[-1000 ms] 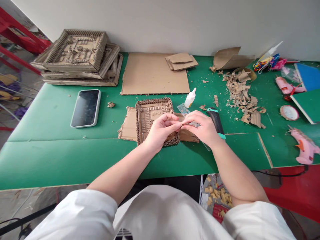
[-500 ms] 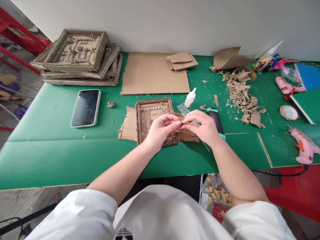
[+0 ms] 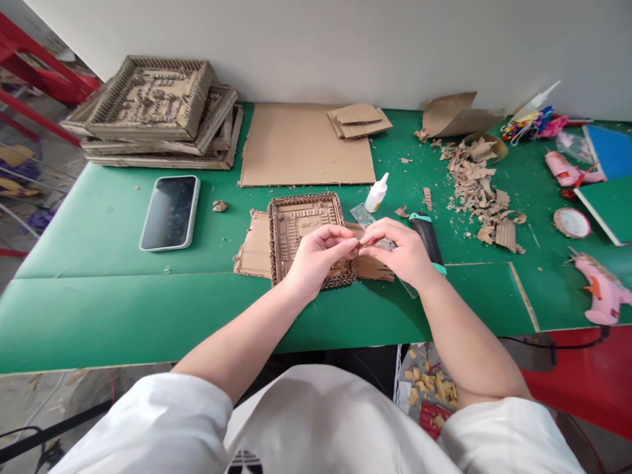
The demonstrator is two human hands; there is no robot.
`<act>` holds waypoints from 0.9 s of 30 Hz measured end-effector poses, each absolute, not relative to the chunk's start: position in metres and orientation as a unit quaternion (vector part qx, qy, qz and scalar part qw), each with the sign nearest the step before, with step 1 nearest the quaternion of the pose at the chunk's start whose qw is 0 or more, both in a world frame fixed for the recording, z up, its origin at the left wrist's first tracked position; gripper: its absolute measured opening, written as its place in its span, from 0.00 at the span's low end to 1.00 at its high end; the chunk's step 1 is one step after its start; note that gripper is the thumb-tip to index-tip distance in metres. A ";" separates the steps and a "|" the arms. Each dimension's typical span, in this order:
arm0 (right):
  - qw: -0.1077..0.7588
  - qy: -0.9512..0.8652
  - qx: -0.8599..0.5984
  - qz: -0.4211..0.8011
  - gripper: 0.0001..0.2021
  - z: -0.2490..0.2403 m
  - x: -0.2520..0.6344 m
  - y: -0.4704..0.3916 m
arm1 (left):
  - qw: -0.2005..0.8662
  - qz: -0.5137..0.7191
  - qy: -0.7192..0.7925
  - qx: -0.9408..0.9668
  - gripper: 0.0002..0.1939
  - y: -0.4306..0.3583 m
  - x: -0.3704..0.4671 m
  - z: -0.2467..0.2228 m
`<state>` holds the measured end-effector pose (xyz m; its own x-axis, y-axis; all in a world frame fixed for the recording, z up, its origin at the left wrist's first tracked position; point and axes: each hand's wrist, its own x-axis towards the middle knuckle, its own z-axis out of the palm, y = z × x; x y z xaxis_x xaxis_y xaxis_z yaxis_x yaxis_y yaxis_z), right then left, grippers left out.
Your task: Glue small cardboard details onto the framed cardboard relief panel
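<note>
My left hand (image 3: 323,253) and my right hand (image 3: 395,247) meet fingertip to fingertip, each closed in a pinch. Between them is a tiny brown piece (image 3: 359,246), mostly covered by the fingers; it looks like a scrap of cardboard. Below and left of the pinch lies a framed cardboard relief panel (image 3: 291,227), partly hidden by my left hand. It rests over a torn cardboard sheet (image 3: 251,247). A clear ruler (image 3: 363,214) passes under my right hand. Just right of that hand is a black and teal handled tool (image 3: 425,237), its far end hidden.
A white glue bottle (image 3: 377,192) stands behind my hands. A phone (image 3: 169,213) lies left, before stacked cardboard frames (image 3: 148,105). A flat cardboard sheet (image 3: 301,148) is at the back. Cardboard scraps (image 3: 476,181) and a pink glue gun (image 3: 600,286) are on the right.
</note>
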<state>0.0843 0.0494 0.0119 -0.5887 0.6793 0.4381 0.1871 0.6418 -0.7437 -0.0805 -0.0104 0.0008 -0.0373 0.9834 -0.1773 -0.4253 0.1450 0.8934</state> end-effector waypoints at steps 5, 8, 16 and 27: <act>0.376 -0.824 -0.268 0.329 0.04 0.012 0.084 0.049 | 0.623 0.567 0.432 0.322 0.11 -0.010 -0.080 0.000; 0.365 -0.822 -0.277 0.340 0.04 0.011 0.084 0.049 | 0.621 0.563 0.434 0.330 0.11 -0.010 -0.080 -0.001; 0.343 -0.827 -0.266 0.357 0.07 0.009 0.084 0.050 | 0.628 0.550 0.441 0.330 0.13 -0.011 -0.079 -0.001; 0.343 -0.841 -0.229 0.349 0.09 0.010 0.089 0.051 | 0.648 0.558 0.405 0.323 0.19 -0.011 -0.083 0.008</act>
<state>0.0889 0.0509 0.0095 -0.6597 0.6247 0.4178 0.1450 0.6513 -0.7449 -0.0828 -0.0115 0.0082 0.0486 0.9853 -0.1637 -0.4618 0.1675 0.8710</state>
